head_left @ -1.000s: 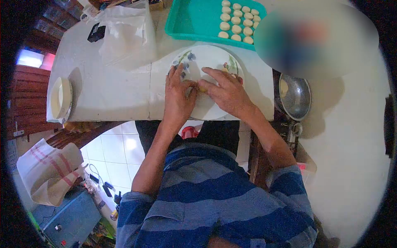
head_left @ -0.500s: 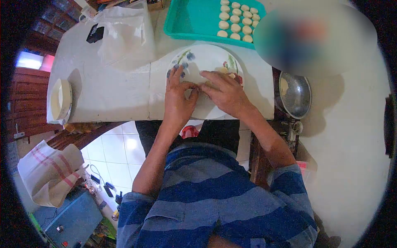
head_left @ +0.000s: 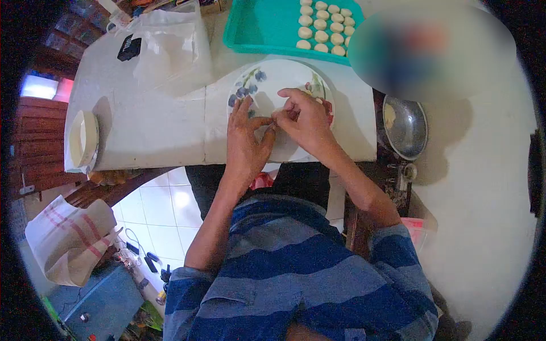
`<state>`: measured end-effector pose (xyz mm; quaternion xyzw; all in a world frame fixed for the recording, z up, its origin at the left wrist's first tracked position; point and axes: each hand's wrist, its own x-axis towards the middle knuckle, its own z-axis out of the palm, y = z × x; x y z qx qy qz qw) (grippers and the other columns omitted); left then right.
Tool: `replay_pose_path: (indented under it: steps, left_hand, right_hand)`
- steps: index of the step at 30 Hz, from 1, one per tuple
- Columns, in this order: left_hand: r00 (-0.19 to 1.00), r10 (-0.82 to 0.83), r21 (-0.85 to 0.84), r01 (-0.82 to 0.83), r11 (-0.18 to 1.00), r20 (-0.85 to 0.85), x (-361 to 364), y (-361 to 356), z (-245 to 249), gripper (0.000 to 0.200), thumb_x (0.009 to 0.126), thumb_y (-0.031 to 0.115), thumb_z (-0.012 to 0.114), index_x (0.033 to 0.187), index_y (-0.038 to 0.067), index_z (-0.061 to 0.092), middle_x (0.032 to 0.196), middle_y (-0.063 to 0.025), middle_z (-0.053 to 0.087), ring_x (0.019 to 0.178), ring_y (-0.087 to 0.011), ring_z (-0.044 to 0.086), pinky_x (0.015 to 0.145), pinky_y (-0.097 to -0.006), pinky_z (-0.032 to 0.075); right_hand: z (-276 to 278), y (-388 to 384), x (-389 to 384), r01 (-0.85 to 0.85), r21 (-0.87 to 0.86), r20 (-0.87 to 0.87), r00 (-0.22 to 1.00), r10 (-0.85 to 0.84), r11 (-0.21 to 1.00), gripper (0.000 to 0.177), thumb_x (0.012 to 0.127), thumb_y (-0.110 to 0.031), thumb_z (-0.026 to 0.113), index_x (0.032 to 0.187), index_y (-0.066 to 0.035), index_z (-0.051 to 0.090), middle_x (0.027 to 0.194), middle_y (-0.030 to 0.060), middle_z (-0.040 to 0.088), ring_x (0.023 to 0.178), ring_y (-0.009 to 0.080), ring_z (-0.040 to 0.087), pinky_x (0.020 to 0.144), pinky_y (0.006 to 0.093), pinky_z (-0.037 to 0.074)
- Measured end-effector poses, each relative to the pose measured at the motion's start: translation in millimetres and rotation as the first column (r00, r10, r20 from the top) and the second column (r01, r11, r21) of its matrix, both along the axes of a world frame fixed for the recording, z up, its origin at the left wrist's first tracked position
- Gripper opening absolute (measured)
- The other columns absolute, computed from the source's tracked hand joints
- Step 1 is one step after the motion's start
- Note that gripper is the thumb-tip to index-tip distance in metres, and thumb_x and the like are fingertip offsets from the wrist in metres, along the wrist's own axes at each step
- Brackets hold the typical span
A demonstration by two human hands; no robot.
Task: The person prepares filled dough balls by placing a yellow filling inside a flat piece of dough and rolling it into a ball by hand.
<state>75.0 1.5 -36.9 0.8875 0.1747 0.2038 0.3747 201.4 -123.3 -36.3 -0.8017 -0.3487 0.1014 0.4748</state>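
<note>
A white plate [head_left: 284, 71] with painted blue and red flowers lies at the table's front edge. Over its left part, my left hand [head_left: 247, 133] has its thumb and forefinger pinched together. My right hand [head_left: 307, 122] meets it at the fingertips above the plate's middle, its fingers curled in. Whatever lies between the fingertips is too small to make out. Behind the plate stands a green tray [head_left: 261, 34], with several round pale dough pieces [head_left: 321, 25] in rows on its right side.
Clear plastic bags [head_left: 173, 51] lie at the back left of the white table [head_left: 153, 125]. A cream round container [head_left: 84, 139] is at the left edge. To the right, a metal bowl [head_left: 409, 131] holds something pale. A cloth [head_left: 71, 238] hangs at lower left.
My right hand's fingers have curled in more and its forefinger has lifted. My left hand stays nearly in place, still pinched. The view has shifted slightly.
</note>
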Motion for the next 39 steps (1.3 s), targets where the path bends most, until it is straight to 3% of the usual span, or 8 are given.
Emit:
replay_pose_path:
  steps: [5,7,10,16,26,29,34,39]
  left_hand:
    - [1.000,-0.002,0.025,0.001,1.000,0.013,0.0,4.7,1.9,0.040,0.083,0.013,0.077,0.120,0.002,0.067,0.140,-0.0297,0.054,0.129,-0.0456,0.051,0.111,-0.0513,0.039]
    - [0.995,-0.011,-0.143,-0.004,0.990,-0.103,4.6,2.5,11.0,0.054,0.081,0.012,0.078,0.131,0.002,0.059,0.134,-0.0255,0.060,0.116,-0.0413,0.059,0.103,-0.0488,0.045]
    - [0.999,-0.038,-0.092,0.038,0.995,0.003,9.7,-1.7,5.3,0.058,0.081,0.011,0.077,0.134,0.002,0.057,0.129,-0.0226,0.065,0.110,-0.0392,0.061,0.098,-0.0478,0.047]
    - [0.999,-0.048,-0.150,0.043,0.988,-0.026,20.4,-2.8,2.8,0.060,0.083,0.010,0.076,0.138,0.002,0.054,0.118,-0.0194,0.071,0.108,-0.0388,0.061,0.097,-0.0477,0.047]
    - [0.999,-0.037,-0.103,0.033,0.994,-0.034,19.6,-4.1,-0.2,0.057,0.084,0.008,0.075,0.137,0.004,0.055,0.115,-0.0180,0.072,0.104,-0.0391,0.062,0.097,-0.0475,0.047]
    - [0.998,-0.061,-0.119,0.061,0.991,0.004,19.9,-3.1,-3.4,0.057,0.084,0.009,0.075,0.137,0.003,0.056,0.115,-0.0182,0.072,0.105,-0.0383,0.062,0.096,-0.0472,0.048]
    - [0.999,-0.033,-0.117,0.028,0.993,-0.043,20.1,-4.6,1.2,0.057,0.083,0.009,0.076,0.137,0.004,0.056,0.116,-0.0183,0.071,0.107,-0.0370,0.063,0.097,-0.0458,0.049]
    - [0.998,-0.069,-0.169,0.069,0.983,0.003,18.2,1.3,-0.7,0.058,0.083,0.009,0.076,0.137,0.004,0.056,0.116,-0.0182,0.071,0.107,-0.0370,0.063,0.098,-0.0457,0.049]
  right_hand:
    - [10.6,-8.3,7.5,-0.002,0.029,0.116,0.993,-0.001,1.000,0.035,0.086,-0.008,0.073,0.121,-0.005,0.066,0.084,0.0096,0.066,0.070,0.0203,0.067,0.072,0.0333,0.055]
    - [7.1,-13.9,16.5,-0.046,-0.054,0.266,0.962,0.059,0.997,0.028,0.088,-0.005,0.069,0.116,-0.006,0.068,0.088,0.0119,0.066,0.076,0.0275,0.069,0.078,0.0396,0.055]
    - [7.3,-15.7,16.1,-0.056,-0.271,0.322,0.936,0.145,0.961,0.024,0.090,-0.003,0.065,0.113,-0.006,0.069,0.095,0.0122,0.067,0.086,0.0329,0.069,0.084,0.0445,0.054]
    - [18.8,-6.5,6.9,-0.034,-0.430,0.350,0.915,0.202,0.902,0.016,0.093,-0.009,0.061,0.107,-0.010,0.068,0.101,0.0098,0.061,0.096,0.0351,0.066,0.080,0.0531,0.050]
    - [21.3,-19.4,-7.7,-0.092,-0.308,0.270,0.946,0.180,0.947,0.031,0.090,-0.005,0.062,0.121,-0.008,0.065,0.108,0.0141,0.060,0.100,0.0369,0.064,0.086,0.0493,0.052]
    - [20.1,-25.6,-25.6,-0.024,-0.429,0.432,0.873,0.228,0.903,0.041,0.086,-0.002,0.064,0.128,-0.004,0.063,0.113,0.0148,0.058,0.102,0.0363,0.064,0.089,0.0452,0.053]
    - [13.0,-29.9,-27.5,-0.013,-0.280,0.524,0.836,0.164,0.960,0.047,0.084,-0.002,0.065,0.130,-0.005,0.062,0.115,0.0133,0.057,0.104,0.0342,0.063,0.087,0.0460,0.054]
    - [20.9,-25.4,-19.0,0.021,-0.252,0.370,0.926,0.077,0.967,0.040,0.085,-0.003,0.065,0.125,-0.008,0.064,0.112,0.0140,0.059,0.101,0.0352,0.063,0.085,0.0470,0.054]
